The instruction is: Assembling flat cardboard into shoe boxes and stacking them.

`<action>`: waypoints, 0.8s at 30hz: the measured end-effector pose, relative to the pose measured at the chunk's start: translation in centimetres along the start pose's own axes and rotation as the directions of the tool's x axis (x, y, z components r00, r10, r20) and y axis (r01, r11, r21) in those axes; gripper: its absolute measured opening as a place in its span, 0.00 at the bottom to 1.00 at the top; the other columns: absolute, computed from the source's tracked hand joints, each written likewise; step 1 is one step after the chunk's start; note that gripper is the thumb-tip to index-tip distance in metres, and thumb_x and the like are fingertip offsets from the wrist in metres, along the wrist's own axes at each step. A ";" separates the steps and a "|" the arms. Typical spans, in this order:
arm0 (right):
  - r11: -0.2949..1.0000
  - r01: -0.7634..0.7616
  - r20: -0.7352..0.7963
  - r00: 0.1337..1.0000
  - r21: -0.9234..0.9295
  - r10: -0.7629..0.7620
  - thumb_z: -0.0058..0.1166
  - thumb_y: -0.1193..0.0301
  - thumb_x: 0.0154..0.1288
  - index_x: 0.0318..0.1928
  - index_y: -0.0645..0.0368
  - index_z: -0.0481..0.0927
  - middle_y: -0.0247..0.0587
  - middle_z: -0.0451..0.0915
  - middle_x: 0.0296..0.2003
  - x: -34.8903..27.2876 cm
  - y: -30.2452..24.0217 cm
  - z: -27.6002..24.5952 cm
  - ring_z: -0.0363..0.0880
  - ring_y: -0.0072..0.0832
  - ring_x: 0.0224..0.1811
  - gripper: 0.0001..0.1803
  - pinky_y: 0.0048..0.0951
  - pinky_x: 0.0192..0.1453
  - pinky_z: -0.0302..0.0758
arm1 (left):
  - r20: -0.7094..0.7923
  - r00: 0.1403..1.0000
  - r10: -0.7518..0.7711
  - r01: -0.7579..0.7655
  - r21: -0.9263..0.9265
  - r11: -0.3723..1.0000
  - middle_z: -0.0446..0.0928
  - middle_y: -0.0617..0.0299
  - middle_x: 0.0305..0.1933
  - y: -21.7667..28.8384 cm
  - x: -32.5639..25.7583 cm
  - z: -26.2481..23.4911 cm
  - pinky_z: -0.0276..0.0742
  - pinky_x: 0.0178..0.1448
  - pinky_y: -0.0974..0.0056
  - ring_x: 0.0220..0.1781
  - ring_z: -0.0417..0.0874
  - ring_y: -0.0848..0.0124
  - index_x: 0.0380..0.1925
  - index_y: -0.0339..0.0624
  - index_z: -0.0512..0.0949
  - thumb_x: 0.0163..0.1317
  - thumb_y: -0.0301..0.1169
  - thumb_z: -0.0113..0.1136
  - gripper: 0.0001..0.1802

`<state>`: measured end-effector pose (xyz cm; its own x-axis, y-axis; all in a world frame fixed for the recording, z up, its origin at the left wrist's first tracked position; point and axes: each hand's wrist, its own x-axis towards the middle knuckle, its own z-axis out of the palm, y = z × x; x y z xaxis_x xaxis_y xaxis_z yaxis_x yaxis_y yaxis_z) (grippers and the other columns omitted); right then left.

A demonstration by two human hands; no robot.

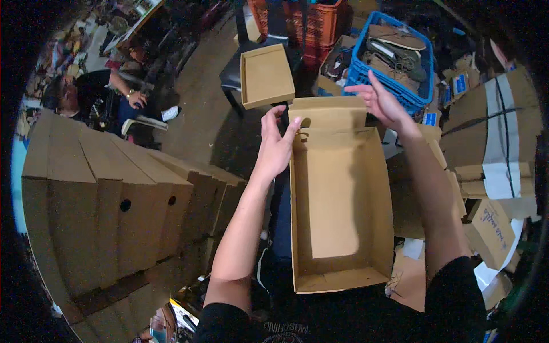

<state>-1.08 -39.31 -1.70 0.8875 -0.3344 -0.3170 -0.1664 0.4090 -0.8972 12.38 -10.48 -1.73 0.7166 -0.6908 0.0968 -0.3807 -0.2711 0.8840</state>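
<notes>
An open, shallow brown cardboard box (331,200) lies lengthwise in front of me, its near end close to my black shirt. At its far end a folded cardboard flap (329,117) stands up, with a cut-out near its left side. My left hand (277,137) is at the far left corner, thumb touching the flap's edge. Its fingers are bent and apart from the thumb, with a gap between them. My right hand (386,106) is beside the flap's right edge, fingers stretched and spread, holding nothing.
Upright cardboard boxes (108,211) stand in a row at left. Ahead, a cardboard lid (266,77) rests on a dark chair (231,77). A blue crate (357,68) contains shoes; orange crates (320,26) stand behind. Another person (100,97) sits far left. Cardboard (466,131) is piled at right.
</notes>
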 end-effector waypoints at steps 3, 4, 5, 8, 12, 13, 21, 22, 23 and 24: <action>0.953 0.053 0.205 0.979 -0.298 0.009 0.37 0.42 0.82 0.57 0.62 0.83 0.35 0.87 0.45 -2.3 -2.0 0.3 0.81 0.20 0.42 0.36 0.26 0.53 0.75 | -0.031 0.999 0.013 -0.015 -0.047 0.999 0.71 0.48 0.66 0.2 -0.4 -0.2 0.65 0.75 0.58 0.68 0.73 0.60 0.67 0.37 0.66 0.78 0.47 0.53 0.29; 0.872 0.162 0.232 0.971 -0.462 -0.057 0.42 0.46 0.81 0.54 0.62 0.85 0.34 0.87 0.44 -3.8 -2.7 1.6 0.80 0.19 0.42 0.31 0.25 0.53 0.75 | -0.055 0.998 0.042 -0.047 -0.088 0.995 0.74 0.50 0.63 0.3 -0.3 0.0 0.68 0.73 0.59 0.65 0.76 0.62 0.65 0.36 0.69 0.79 0.46 0.52 0.27; 0.753 0.261 0.269 0.956 -0.604 -0.116 0.48 0.50 0.81 0.51 0.61 0.87 0.33 0.87 0.42 -4.7 -2.9 2.3 0.79 0.18 0.42 0.26 0.24 0.53 0.76 | -0.043 0.998 0.044 -0.048 -0.090 0.995 0.74 0.50 0.63 0.3 -0.1 0.1 0.68 0.73 0.59 0.65 0.76 0.62 0.65 0.36 0.69 0.79 0.46 0.52 0.27; 0.711 0.268 0.257 0.958 -0.651 -0.126 0.56 0.57 0.76 0.45 0.60 0.88 0.28 0.83 0.34 -4.9 -3.0 2.5 0.76 0.15 0.37 0.19 0.22 0.46 0.74 | 0.176 0.984 0.027 0.006 -0.188 0.982 0.84 0.60 0.47 0.7 0.0 0.5 0.74 0.64 0.63 0.53 0.82 0.70 0.51 0.35 0.81 0.82 0.47 0.44 0.25; 0.548 0.215 0.273 0.962 -0.809 0.025 0.63 0.56 0.73 0.37 0.56 0.86 0.24 0.75 0.25 -5.1 -4.5 5.4 0.71 0.12 0.30 0.16 0.21 0.35 0.70 | 0.261 0.963 -0.065 0.184 -0.462 0.868 0.84 0.62 0.47 1.4 -0.4 0.2 0.70 0.65 0.65 0.53 0.80 0.73 0.50 0.34 0.83 0.79 0.48 0.50 0.25; 0.521 0.278 0.345 0.938 -0.807 0.033 0.63 0.55 0.72 0.35 0.55 0.86 0.23 0.73 0.23 -4.7 -4.3 5.4 0.69 0.12 0.29 0.16 0.20 0.33 0.69 | 0.268 0.961 -0.060 0.183 -0.461 0.868 0.84 0.62 0.47 1.6 -0.5 0.0 0.70 0.65 0.65 0.53 0.80 0.73 0.50 0.34 0.83 0.79 0.48 0.50 0.25; 0.594 0.319 0.482 0.866 -0.738 0.135 0.63 0.44 0.68 0.51 0.59 0.88 0.44 0.89 0.43 -2.6 -3.0 6.6 0.84 0.29 0.47 0.29 0.32 0.54 0.78 | 0.496 0.868 0.006 0.191 -0.345 0.919 0.84 0.63 0.52 3.1 0.3 -2.3 0.71 0.65 0.65 0.55 0.79 0.75 0.57 0.38 0.82 0.74 0.41 0.62 0.21; 0.557 0.291 0.465 0.863 -0.778 0.199 0.63 0.49 0.69 0.54 0.58 0.87 0.41 0.89 0.42 -2.7 -3.1 7.4 0.84 0.26 0.44 0.27 0.30 0.50 0.78 | 0.512 0.859 0.009 0.147 -0.264 0.953 0.84 0.63 0.53 3.3 0.2 -2.8 0.73 0.64 0.66 0.54 0.80 0.75 0.59 0.38 0.82 0.72 0.39 0.65 0.21; 0.515 0.264 0.443 0.857 -0.815 0.262 0.64 0.53 0.71 0.57 0.58 0.85 0.38 0.89 0.40 -2.9 -3.1 8.0 0.83 0.23 0.41 0.25 0.29 0.46 0.78 | 0.507 0.862 0.007 0.148 -0.264 0.953 0.84 0.63 0.53 3.4 0.2 -3.2 0.73 0.64 0.66 0.54 0.80 0.75 0.59 0.38 0.82 0.72 0.39 0.65 0.21; 0.513 0.267 0.446 0.855 -0.816 0.266 0.64 0.53 0.71 0.57 0.58 0.85 0.38 0.89 0.40 -3.4 -3.3 8.6 0.83 0.23 0.41 0.25 0.29 0.46 0.78 | 0.535 0.845 0.016 0.134 -0.241 0.961 0.85 0.64 0.53 3.6 0.2 -3.5 0.75 0.61 0.66 0.52 0.80 0.76 0.60 0.38 0.81 0.71 0.38 0.67 0.22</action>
<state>0.08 -32.24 4.99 0.9060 0.2019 -0.3720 -0.1993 -0.5719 -0.7957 13.17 -9.24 3.07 0.2867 -0.9464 -0.1484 -0.1288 -0.1916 0.9730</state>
